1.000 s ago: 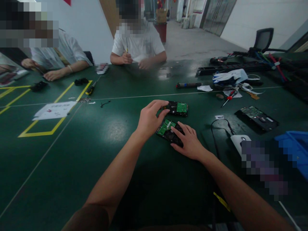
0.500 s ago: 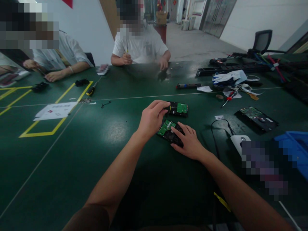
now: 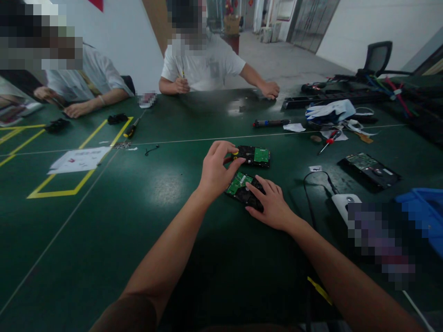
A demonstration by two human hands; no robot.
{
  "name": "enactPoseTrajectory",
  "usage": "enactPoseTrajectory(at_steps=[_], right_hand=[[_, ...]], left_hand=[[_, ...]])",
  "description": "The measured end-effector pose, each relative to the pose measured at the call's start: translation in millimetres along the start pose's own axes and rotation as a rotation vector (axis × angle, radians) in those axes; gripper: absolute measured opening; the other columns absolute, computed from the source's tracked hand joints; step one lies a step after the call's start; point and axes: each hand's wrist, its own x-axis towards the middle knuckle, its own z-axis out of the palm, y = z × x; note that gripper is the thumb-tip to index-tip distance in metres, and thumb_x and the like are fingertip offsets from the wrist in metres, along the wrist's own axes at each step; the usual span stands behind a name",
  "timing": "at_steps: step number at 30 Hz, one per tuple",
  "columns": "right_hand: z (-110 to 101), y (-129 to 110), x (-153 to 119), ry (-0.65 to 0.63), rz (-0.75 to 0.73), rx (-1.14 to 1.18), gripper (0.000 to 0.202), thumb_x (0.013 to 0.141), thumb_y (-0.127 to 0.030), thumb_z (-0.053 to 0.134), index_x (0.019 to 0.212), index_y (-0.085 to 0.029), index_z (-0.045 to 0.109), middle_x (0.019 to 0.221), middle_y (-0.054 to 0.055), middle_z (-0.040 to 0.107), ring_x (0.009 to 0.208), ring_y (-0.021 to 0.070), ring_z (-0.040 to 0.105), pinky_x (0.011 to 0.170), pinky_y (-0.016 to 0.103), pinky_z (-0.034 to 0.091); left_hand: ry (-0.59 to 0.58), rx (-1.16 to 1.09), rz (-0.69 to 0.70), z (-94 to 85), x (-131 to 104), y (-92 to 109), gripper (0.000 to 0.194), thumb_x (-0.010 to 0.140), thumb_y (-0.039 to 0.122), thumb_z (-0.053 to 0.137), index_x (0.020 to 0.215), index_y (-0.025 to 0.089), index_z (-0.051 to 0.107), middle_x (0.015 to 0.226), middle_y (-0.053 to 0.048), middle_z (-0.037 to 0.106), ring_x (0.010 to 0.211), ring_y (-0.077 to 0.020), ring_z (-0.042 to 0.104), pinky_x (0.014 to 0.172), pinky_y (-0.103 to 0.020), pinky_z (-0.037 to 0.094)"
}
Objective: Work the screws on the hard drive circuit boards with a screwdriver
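My left hand [image 3: 217,163] has its thumb and fingers closed round a screwdriver [image 3: 236,155]; only a bit of its yellow and dark handle shows, and the tip is hidden. Below it lies a hard drive [image 3: 240,183], green circuit board upward. My right hand [image 3: 273,205] lies over the drive's right part, fingers spread across the dark casing and thumb at the near edge, holding it against the table. Just beyond, a second hard drive [image 3: 262,155] lies flat, partly behind my left fingers.
Right of my hands lie another hard drive [image 3: 372,170], a white device [image 3: 342,203] with a cable, and a blue bin [image 3: 424,216]. Farther off are a red screwdriver [image 3: 330,142], gloves [image 3: 330,112] and a dark cylindrical tool [image 3: 272,123]. Two people sit across the green table [image 3: 166,240].
My left fingers have shifted slightly left and parted a little on the screwdriver. My right hand stays on the drive. The person opposite has moved one hand outward across the table, toward my right.
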Motion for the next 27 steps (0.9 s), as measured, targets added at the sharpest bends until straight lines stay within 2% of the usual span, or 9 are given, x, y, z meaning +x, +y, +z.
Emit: enactPoseTrajectory(at_steps=[4,9,14,17,20,23,27], right_hand=[[0.0,0.5,0.2,-0.003,0.003,-0.002,0.073,0.097,-0.057,0.060,0.162,-0.029,0.042,0.171,0.016,0.028,0.151,0.0430,0.031,0.117,0.063,0.033],[1.7,1.8,-0.6,0.010,-0.008,0.000,0.074,0.097,-0.058,0.060,0.164,-0.033,0.038,0.171,0.015,0.029,0.150,0.0436,0.033,0.116,0.065,0.033],[1.8,2.3,-0.8,0.009,-0.007,-0.002,0.076,0.097,-0.057,0.059,0.166,-0.034,0.035,0.172,0.015,0.029,0.149,0.0445,0.033,0.115,0.065,0.033],[0.4,1.8,-0.3,0.004,-0.002,0.000,0.075,0.097,-0.058,0.060,0.164,-0.033,0.038,0.171,0.015,0.029,0.149,0.0440,0.033,0.115,0.064,0.033],[-0.2,1.4,0.0,0.001,-0.001,0.003,0.074,0.096,-0.058,0.060,0.163,-0.032,0.041,0.171,0.015,0.030,0.150,0.0432,0.032,0.115,0.064,0.033],[0.2,1.2,-0.2,0.005,-0.004,0.000,0.073,0.097,-0.057,0.060,0.162,-0.030,0.042,0.170,0.016,0.030,0.150,0.0425,0.032,0.116,0.063,0.033],[0.2,0.7,-0.5,0.008,-0.003,0.000,0.072,0.098,-0.057,0.059,0.162,-0.029,0.042,0.171,0.017,0.029,0.150,0.0421,0.032,0.117,0.062,0.032]], left_hand=[[0.013,0.038,0.049,-3.7,2.5,-0.1,0.020,0.091,0.011,0.074,0.107,0.021,0.070,0.114,-0.005,0.063,0.106,-0.0162,0.066,0.084,-0.030,0.065],[-0.026,0.119,0.075,-7.6,3.9,0.9,0.023,0.096,0.011,0.067,0.116,0.022,0.072,0.115,-0.005,0.073,0.105,-0.0165,0.071,0.094,-0.036,0.063],[-0.053,0.096,0.030,-6.1,1.3,-0.3,0.023,0.094,0.020,0.074,0.116,0.022,0.069,0.114,-0.005,0.078,0.100,-0.0171,0.075,0.095,-0.038,0.064],[-0.047,0.065,-0.019,-3.3,-0.5,-2.9,0.028,0.090,0.024,0.079,0.114,0.021,0.066,0.112,-0.004,0.076,0.097,-0.0165,0.074,0.092,-0.036,0.064],[-0.021,0.055,-0.042,-2.6,0.1,-3.2,0.025,0.090,0.019,0.077,0.112,0.021,0.064,0.116,-0.005,0.072,0.104,-0.0168,0.071,0.087,-0.032,0.065],[-0.018,0.102,0.011,-4.8,2.2,-1.3,0.021,0.091,0.013,0.075,0.109,0.021,0.068,0.120,-0.006,0.067,0.113,-0.0185,0.067,0.086,-0.030,0.065],[0.003,0.145,0.071,-7.7,3.6,-0.7,0.025,0.093,0.011,0.071,0.114,0.023,0.073,0.120,-0.007,0.065,0.112,-0.0188,0.066,0.093,-0.036,0.063]])
